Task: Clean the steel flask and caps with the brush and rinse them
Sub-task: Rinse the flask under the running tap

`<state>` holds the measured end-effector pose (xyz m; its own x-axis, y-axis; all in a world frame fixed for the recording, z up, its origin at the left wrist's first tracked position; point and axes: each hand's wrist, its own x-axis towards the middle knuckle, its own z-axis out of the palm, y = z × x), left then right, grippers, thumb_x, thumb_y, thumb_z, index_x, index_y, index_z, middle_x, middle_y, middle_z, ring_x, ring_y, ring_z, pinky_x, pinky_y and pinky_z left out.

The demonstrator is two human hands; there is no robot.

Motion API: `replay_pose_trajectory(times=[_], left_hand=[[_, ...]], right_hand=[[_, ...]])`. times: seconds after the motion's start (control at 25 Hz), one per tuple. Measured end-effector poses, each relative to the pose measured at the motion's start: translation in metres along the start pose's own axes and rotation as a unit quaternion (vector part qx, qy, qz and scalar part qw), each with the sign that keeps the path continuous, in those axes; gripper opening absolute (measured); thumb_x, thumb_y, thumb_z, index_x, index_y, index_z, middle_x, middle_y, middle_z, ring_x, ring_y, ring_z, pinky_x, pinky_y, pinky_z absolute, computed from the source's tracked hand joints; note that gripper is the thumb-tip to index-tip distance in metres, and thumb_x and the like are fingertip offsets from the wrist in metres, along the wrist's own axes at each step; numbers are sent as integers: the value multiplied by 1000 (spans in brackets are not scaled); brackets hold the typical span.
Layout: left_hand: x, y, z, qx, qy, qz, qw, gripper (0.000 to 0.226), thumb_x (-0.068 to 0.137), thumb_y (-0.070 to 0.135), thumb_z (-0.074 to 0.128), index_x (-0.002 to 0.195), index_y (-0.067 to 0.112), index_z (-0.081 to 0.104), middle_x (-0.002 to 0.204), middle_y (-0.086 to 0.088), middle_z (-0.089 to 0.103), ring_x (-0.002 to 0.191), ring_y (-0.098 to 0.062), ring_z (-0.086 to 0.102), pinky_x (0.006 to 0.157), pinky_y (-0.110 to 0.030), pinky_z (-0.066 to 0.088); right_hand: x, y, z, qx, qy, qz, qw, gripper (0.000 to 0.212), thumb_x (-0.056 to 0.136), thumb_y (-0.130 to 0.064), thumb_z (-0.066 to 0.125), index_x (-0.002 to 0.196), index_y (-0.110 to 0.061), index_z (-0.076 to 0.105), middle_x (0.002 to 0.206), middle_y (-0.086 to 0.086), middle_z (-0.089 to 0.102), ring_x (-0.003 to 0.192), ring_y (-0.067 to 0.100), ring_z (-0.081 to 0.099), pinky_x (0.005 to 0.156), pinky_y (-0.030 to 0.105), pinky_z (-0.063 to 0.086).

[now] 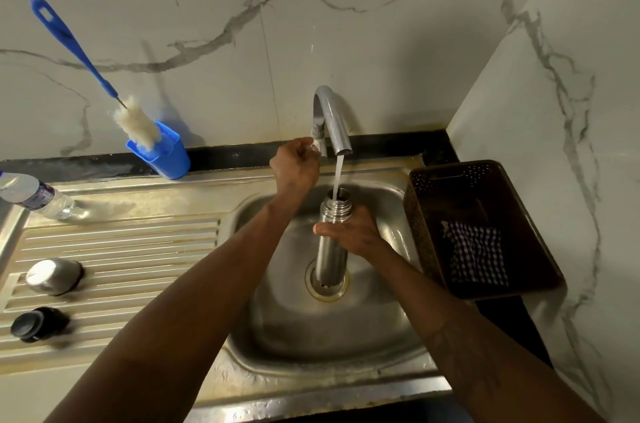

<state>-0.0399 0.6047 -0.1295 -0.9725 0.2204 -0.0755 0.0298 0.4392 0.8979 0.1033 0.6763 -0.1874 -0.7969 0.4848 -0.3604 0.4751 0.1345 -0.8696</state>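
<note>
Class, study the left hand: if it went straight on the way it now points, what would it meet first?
The left hand grips the tap handle, so it would push straight into the tap. The wall lies behind, though depth is unclear.

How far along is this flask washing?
Done: both caps are off, the steel cap and the black cap lying on the drainboard. In hand: the right hand holds the flask upright under the running tap; the left hand grips the tap handle. Left: the brush stands in its blue holder; scrubbing probably lies ahead.
</note>
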Motion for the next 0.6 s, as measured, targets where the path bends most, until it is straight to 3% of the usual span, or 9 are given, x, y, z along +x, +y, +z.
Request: replay_pose_trajectory(times=[0.08,0.12,0.2,0.28,0.36,0.44,0.52,0.6], left_hand=[[-18,-4,-7,22,24,135,990,11,96,17,71,105,17,78,95,6,76,82,-4,67,86,-23,58],[-27,-10,-9,25,-12,225,974,7,95,19,71,99,18,77,90,6,75,79,-4,68,80,-23,58],[-39,-20,-17,68,-194,355,912,10,92,28,71,94,19,75,88,7,74,79,-7,70,75,-25,59],[-43,-19,-17,195,-344,362,845,18,89,34,73,100,21,73,89,8,72,80,-11,71,77,-28,59],[-44,0,-15,287,-379,303,826,34,87,31,77,116,18,66,99,3,69,89,-15,67,84,-29,58],[-45,26,-13,305,-441,161,829,47,86,24,78,127,13,59,111,-7,63,100,-21,60,93,-38,55],[-41,42,-16,105,-535,-92,833,50,77,7,78,124,7,61,112,-17,62,99,-32,64,91,-46,56],[-38,35,-14,-107,-462,-261,841,55,67,-2,72,120,9,62,121,-22,62,99,-35,65,86,-48,58]], right_hand=[[3,5,-3,-10,-4,-2,1000,28,66,-22,94,87,-21,76,85,-3,77,80,10,74,75,29,60],[2,4,-6,-8,3,1,1000,29,67,-21,94,90,-21,76,87,-3,77,81,10,74,75,29,59],[5,6,-8,-25,-1,-31,999,30,68,-31,90,92,-21,75,90,-1,77,87,14,74,79,36,61],[7,5,-9,-74,-4,-56,996,29,67,-46,82,83,-24,71,85,-1,74,89,19,74,81,43,62],[5,3,-4,-71,8,-47,996,26,70,-37,86,82,-28,65,83,-3,71,89,20,72,81,41,62],[6,5,6,-38,40,-55,997,45,63,-41,91,98,-30,66,96,-9,69,96,14,70,85,36,61],[-1,5,12,-144,95,-46,984,63,61,-52,87,116,-32,63,105,-16,63,100,7,64,89,34,57],[-2,-4,9,-296,126,-51,946,59,66,-56,83,115,-32,62,98,-11,65,92,11,66,78,30,54]])
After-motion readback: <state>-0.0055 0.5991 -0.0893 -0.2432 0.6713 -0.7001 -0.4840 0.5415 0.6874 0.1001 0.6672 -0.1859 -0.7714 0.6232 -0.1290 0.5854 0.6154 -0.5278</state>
